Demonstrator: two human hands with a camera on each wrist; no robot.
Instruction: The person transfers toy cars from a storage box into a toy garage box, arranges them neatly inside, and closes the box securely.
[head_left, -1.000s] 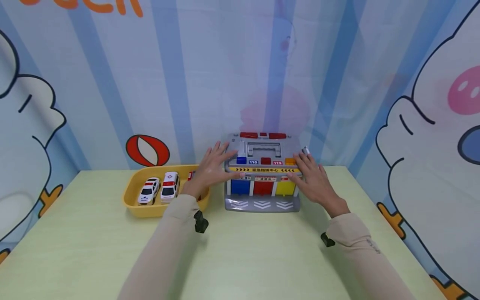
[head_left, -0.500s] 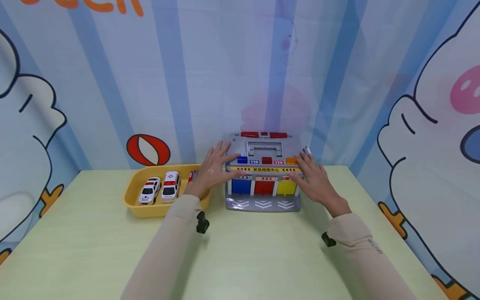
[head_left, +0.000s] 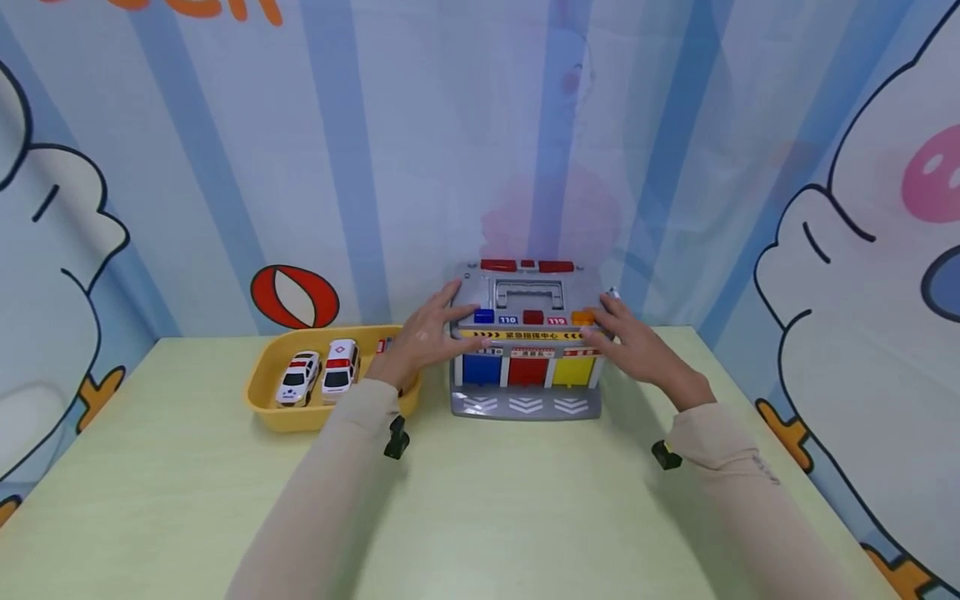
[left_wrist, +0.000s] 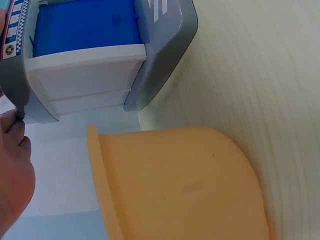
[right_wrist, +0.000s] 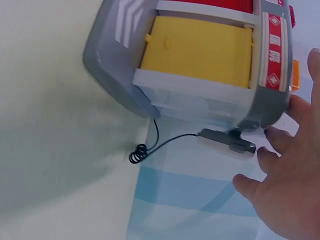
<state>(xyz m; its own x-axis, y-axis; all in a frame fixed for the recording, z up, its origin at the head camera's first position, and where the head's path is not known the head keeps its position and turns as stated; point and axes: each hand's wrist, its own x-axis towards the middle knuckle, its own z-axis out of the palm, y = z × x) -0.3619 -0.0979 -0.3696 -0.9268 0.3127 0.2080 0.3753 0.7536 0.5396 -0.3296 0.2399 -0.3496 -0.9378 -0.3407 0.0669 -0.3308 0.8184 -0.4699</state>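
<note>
A grey toy garage [head_left: 528, 293] with blue, red and yellow doors stands at the back of the table in the head view. My left hand [head_left: 425, 337] lies at its left end, thumb along the front roof edge and fingers spread over the corner. In the left wrist view, fingertips [left_wrist: 17, 127] meet the roof's side edge. At the right end is my right hand [head_left: 637, 346], its thumb and index near the orange button [head_left: 582, 317]. The right wrist view shows the other fingers loosely bent beside a small grey handset [right_wrist: 227, 141] on a coiled cord.
Left of the garage sits a yellow tray [head_left: 258, 392] with a white toy police car [head_left: 298, 379] and a toy ambulance [head_left: 341, 371]. Something red in it is partly hidden behind my left hand. A printed curtain [head_left: 420, 150] hangs behind the table [head_left: 517, 508].
The fingers of both hands have dropped from lying spread on the roof towards its sides. My right hand has shifted slightly outward. The garage stays in place.
</note>
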